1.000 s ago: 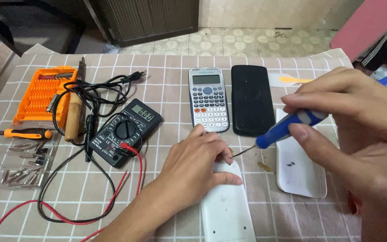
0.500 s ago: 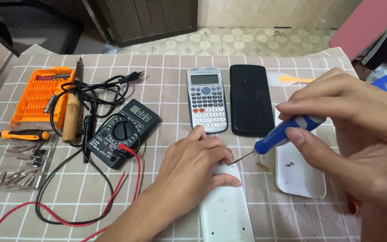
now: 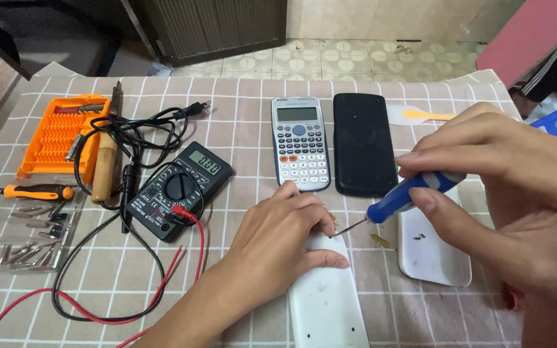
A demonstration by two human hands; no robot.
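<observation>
- Two bare hands work at the near edge of a worktop [image 3: 420, 303] covered with a checked cloth.
- Left hand [image 3: 277, 241] lies palm-down on the top end of a long white plastic case [image 3: 327, 306]; fingers curl over its upper edge, pressing it flat rather than closing round it.
- Right hand [image 3: 510, 193] has its fingers closed on the blue handle of a small screwdriver [image 3: 401, 200]; the thin metal tip slants down and left, ending at the top of the white case, just beside the left fingertips.
- A second white shell [image 3: 433, 254] lies just right of the case, under the right hand, with a few tiny dark specks on it.
- Behind the hands: a grey calculator [image 3: 300, 143] and a black cover [image 3: 363, 143], side by side.
- Left of centre: a black multimeter [image 3: 180, 190] with red and black leads looping over the cloth.
- Far left: an orange bit holder [image 3: 59, 135], a wooden-handled soldering iron [image 3: 104, 169], an orange-handled driver [image 3: 33, 191], loose metal bits [image 3: 30, 235].
</observation>
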